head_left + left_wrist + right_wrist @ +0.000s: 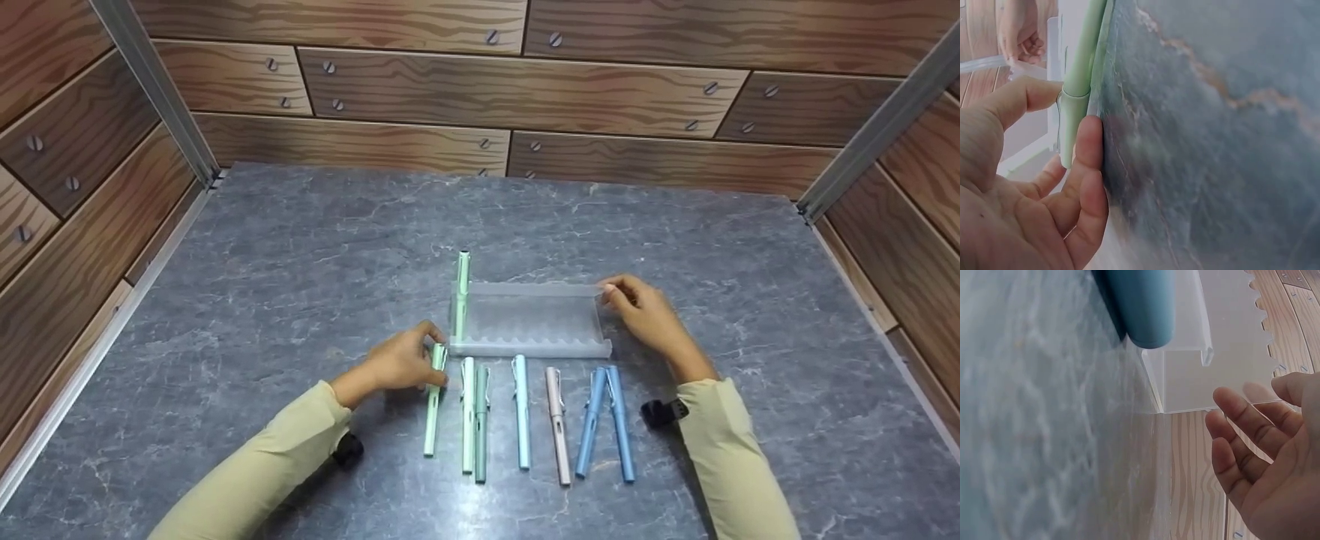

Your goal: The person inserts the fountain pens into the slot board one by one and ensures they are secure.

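In the head view my left hand pinches a light green pen near its upper end, just left of a clear pen tray. The left wrist view shows thumb and fingers on either side of that pen, low over the table. My right hand holds the tray's far right corner between thumb and index finger, with the other fingers loosely bent. Another light green pen lies in the tray's leftmost slot, its upper end sticking out past the back edge.
In front of the tray lie a pale green pen, a dark green pen, a light blue pen, a mauve pen and two blue pens, whose upper ends meet. Wood-patterned walls enclose the grey marbled table.
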The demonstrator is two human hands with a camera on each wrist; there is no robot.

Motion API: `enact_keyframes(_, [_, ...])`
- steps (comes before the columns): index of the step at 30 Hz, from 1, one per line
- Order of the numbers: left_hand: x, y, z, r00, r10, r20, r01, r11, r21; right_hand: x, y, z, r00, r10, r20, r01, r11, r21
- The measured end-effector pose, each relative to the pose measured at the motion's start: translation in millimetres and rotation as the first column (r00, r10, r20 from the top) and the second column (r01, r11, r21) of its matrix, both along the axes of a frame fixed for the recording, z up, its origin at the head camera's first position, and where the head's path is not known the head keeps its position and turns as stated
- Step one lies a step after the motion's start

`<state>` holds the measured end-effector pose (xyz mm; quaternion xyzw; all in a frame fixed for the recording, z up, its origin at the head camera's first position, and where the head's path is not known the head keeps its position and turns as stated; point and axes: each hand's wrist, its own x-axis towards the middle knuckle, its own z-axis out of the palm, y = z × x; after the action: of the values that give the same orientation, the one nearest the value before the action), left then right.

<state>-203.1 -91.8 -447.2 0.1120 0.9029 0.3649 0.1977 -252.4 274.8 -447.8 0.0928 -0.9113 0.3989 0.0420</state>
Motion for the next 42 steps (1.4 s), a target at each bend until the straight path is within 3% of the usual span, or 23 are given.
enact_keyframes(4, [-1.9,-4.3,-3.7,0.996,-0.01,0.086,-0.006,0.983,0.185,1.1,1,0.1,1.0,-0.006,-0.003,0.006,1.0,0.013])
enact_keyframes(8, [-4.1,-7.2,-8.4,0.986,-0.025,0.163,-0.033,0.938,0.344,2.6,2,0.3,1.0,-0.013,0.0,0.013,1.0,0.021])
enact_keyframes(15, [-5.3,-9.6,-8.6,0.976,-0.034,0.214,-0.068,0.889,0.453,1.1,1,0.2,1.0,-0.004,0.003,0.004,1.0,0.012])
enact_keyframes(20, [-5.4,-9.8,-4.7,0.984,0.0,0.18,-0.094,0.853,0.514,0.3,1,0.1,1.0,0.005,0.002,-0.005,1.0,0.004])
enact_keyframes(31, [-7.4,-7.4,13.8,0.991,0.083,0.108,-0.129,0.829,0.544,0.9,2,0.3,1.0,0.0,0.003,0.0,1.0,0.008])
enact_keyframes(42, [-10.2,-7.8,24.8,0.992,0.11,0.062,-0.125,0.796,0.592,1.6,1,-0.2,1.0,0.007,0.006,-0.007,1.0,0.016])
